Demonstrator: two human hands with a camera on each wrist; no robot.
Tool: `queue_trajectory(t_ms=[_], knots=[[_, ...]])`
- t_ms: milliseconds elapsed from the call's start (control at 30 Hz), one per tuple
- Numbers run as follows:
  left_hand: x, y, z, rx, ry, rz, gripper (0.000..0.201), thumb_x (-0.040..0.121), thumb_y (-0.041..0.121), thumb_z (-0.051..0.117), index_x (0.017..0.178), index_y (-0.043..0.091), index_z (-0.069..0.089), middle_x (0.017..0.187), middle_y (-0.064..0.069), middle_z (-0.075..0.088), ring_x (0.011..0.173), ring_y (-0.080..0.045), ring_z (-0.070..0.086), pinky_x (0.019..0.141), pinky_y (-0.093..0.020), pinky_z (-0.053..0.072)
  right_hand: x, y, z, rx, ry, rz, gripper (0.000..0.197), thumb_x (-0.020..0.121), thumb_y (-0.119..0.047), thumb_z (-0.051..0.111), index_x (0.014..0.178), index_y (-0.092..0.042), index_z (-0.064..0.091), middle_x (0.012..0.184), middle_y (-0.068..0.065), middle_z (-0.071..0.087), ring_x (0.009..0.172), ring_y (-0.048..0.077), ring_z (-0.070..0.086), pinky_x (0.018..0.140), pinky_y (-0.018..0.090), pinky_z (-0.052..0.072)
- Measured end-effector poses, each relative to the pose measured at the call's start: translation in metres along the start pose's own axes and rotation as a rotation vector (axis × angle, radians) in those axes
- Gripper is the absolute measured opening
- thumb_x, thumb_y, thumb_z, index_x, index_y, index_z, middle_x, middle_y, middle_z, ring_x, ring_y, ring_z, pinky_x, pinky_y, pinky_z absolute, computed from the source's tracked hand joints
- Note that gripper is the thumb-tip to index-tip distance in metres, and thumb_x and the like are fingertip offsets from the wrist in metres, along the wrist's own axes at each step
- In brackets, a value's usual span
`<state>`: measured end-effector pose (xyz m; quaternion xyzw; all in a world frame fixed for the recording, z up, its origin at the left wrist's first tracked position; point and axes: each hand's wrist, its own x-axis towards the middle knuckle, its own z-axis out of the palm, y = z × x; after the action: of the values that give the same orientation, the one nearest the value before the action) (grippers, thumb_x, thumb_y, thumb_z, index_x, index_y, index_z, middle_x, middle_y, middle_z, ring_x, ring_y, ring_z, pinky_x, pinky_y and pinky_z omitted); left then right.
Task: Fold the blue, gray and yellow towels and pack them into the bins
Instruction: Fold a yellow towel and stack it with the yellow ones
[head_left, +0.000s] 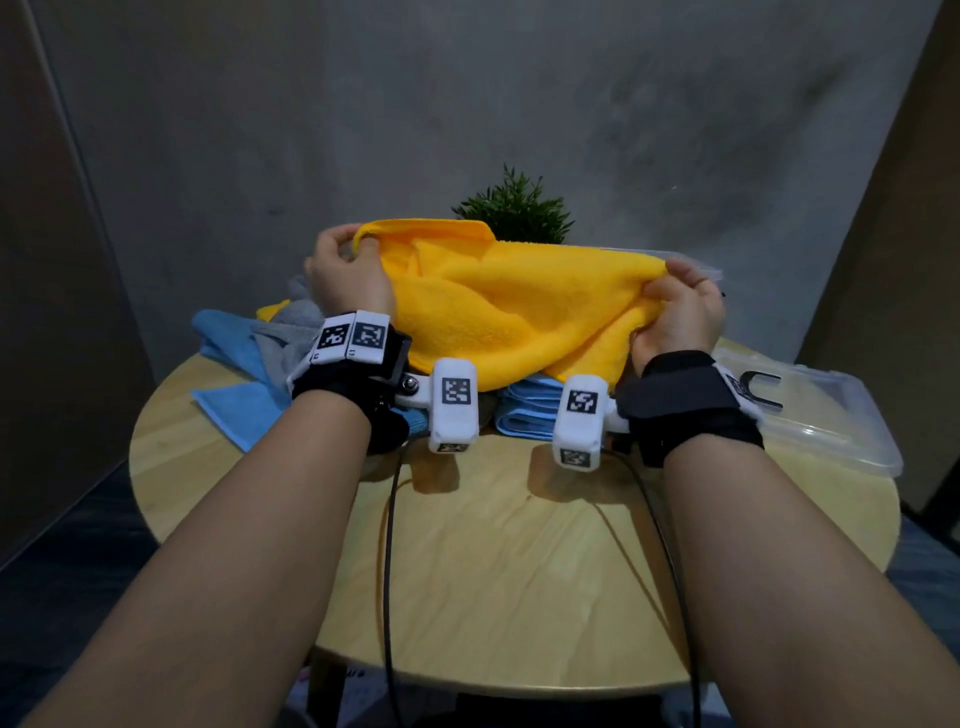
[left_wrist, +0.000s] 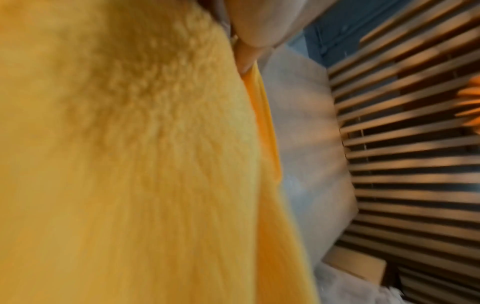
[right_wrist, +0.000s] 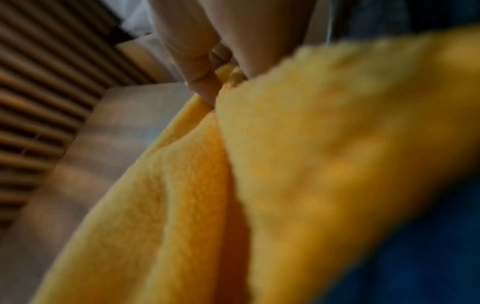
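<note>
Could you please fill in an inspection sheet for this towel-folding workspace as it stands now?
Surface: round wooden table, bare at the near side.
Job's things: yellow towel held up unfolded above the table; folded blue towel beneath it; loose blue towel and gray towel heaped at left; clear plastic bin at right.
Clutter: green plant behind the towels.
Hands: left hand and right hand each grip one end of the yellow towel.
Cables: black cables run from the wrist cameras across the table toward the person.
Surroundings: gray wall behind; slatted wood panel seen from the left wrist view.
</note>
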<state>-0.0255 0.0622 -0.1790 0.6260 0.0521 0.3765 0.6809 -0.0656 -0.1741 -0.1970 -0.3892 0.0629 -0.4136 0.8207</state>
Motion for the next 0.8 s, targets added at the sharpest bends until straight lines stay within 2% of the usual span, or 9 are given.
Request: queue_trajectory(t_ms=[100,167,233,333,400,533,667,733,800], knots=[[0.012,-0.002,-0.006,-0.01,0.048,-0.06,0.017,0.092,0.023,0.053,0.096,0.01,0.063,0.09,0.001,0.057,0.08,-0.012,0.049,0.067,-0.02,0.037,0.002,0.002,-0.002,-0.271,0.087,-0.128,0.045,0.069,0.016,0.048,0.075,-0.028,0.055,0.092,0.002,0.055,0.068,0.011,0.05,0.054,0.021,0.042],[0.016,0.001,-0.01,0.016,0.028,-0.126,0.032,0.097,0.031,0.047,0.071,0.013,0.053,0.072,0.002,0.049,0.068,-0.013,0.045,0.059,-0.022,0.036,0.006,0.001,-0.006,-0.265,0.177,-0.148,0.047,0.071,0.016,0.044,0.078,-0.03,0.052,0.088,-0.002,0.054,0.065,0.01,0.05,0.054,0.022,0.043],[0.017,0.005,-0.011,0.033,0.003,-0.208,0.044,0.099,0.042,0.037,0.064,0.016,0.043,0.068,0.003,0.043,0.065,-0.012,0.043,0.058,-0.017,0.037,0.011,0.0,-0.009,-0.221,0.243,-0.132,0.048,0.073,0.017,0.039,0.079,-0.03,0.051,0.086,-0.004,0.054,0.066,0.011,0.051,0.056,0.025,0.045],[0.018,0.005,-0.011,-0.112,-0.07,-0.354,0.063,0.088,0.069,0.033,0.109,0.015,0.06,0.104,-0.002,0.058,0.097,-0.02,0.053,0.093,-0.032,0.044,0.012,0.005,-0.009,-0.222,0.225,-0.1,0.047,0.078,0.015,0.039,0.081,-0.03,0.05,0.087,-0.004,0.055,0.074,0.014,0.056,0.065,0.029,0.052],[0.016,0.002,-0.009,-0.172,-0.14,-0.434,0.092,0.073,0.085,0.024,0.135,0.021,0.047,0.135,-0.005,0.05,0.119,-0.027,0.05,0.104,-0.046,0.038,0.01,0.009,-0.006,-0.249,0.196,-0.089,0.042,0.082,0.011,0.042,0.082,-0.03,0.05,0.089,-0.002,0.056,0.08,0.017,0.058,0.07,0.032,0.053],[0.01,0.009,-0.008,-0.225,-0.239,-0.427,0.083,0.082,0.079,0.018,0.14,0.024,0.04,0.145,-0.008,0.042,0.13,-0.028,0.042,0.109,-0.048,0.033,0.01,0.01,-0.003,-0.229,0.159,-0.055,0.036,0.086,0.007,0.041,0.083,-0.029,0.047,0.09,0.002,0.056,0.075,0.018,0.056,0.061,0.03,0.049],[0.025,0.0,-0.011,-0.313,-0.223,-0.384,0.082,0.078,0.071,0.039,0.14,0.018,0.041,0.141,-0.007,0.047,0.127,-0.026,0.047,0.107,-0.047,0.037,0.015,0.005,-0.007,-0.194,0.197,-0.028,0.024,0.086,0.003,0.037,0.093,-0.016,0.049,0.089,0.008,0.055,0.071,0.02,0.055,0.058,0.03,0.048],[0.038,-0.01,-0.011,-0.326,-0.322,-0.462,0.091,0.065,0.075,0.048,0.139,0.022,0.045,0.139,-0.008,0.05,0.124,-0.028,0.051,0.102,-0.051,0.041,0.014,0.003,-0.009,-0.129,0.184,0.025,0.027,0.088,0.002,0.034,0.104,-0.012,0.049,0.081,0.006,0.052,0.064,0.017,0.053,0.052,0.025,0.046],[0.022,0.005,-0.018,-0.368,-0.514,-0.553,0.083,0.07,0.077,0.048,0.132,0.021,0.053,0.129,-0.014,0.059,0.113,-0.036,0.059,0.093,-0.056,0.046,0.012,0.003,-0.01,-0.109,0.155,0.078,0.021,0.091,-0.002,0.036,0.098,-0.009,0.054,0.077,0.004,0.053,0.062,0.014,0.054,0.051,0.022,0.045]])
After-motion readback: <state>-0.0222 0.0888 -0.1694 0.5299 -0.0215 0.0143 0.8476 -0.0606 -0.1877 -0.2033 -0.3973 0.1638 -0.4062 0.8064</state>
